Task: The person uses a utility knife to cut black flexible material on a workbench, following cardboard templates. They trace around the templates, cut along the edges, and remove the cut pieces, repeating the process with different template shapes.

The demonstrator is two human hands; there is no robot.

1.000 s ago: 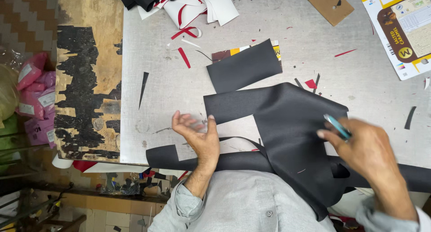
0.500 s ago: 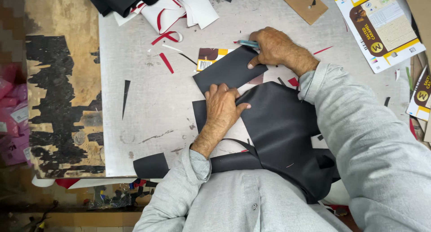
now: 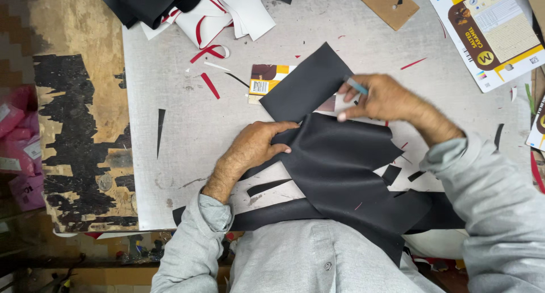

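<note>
Left hand [image 3: 254, 148] lies flat, fingers together, pressing down the upper left edge of the large black leather sheet [image 3: 340, 168] spread on the grey worktable [image 3: 170, 128], its lower part running off the near edge toward the person's lap. Right hand [image 3: 381, 98] is closed around a thin light-blue marking pen [image 3: 356, 86], pinched between thumb and fingers (hand is blurred, exact grip hard to read), and sits on the lower right corner of the smaller black rectangular piece [image 3: 309, 83], which lies just above the big sheet and touches or overlaps its top edge. Step in hand looks like positioning the small piece against the sheet for marking. Any next stroke would call for the small piece held square and the sheet kept taut under the left palm so nothing slides. Around: red and black offcut strips [image 3: 209, 84], a small printed card [image 3: 264, 80] partly under the rectangle, white and black scraps [image 3: 227, 9] at the far edge, printed box flat [image 3: 491, 32] to the right.
</note>
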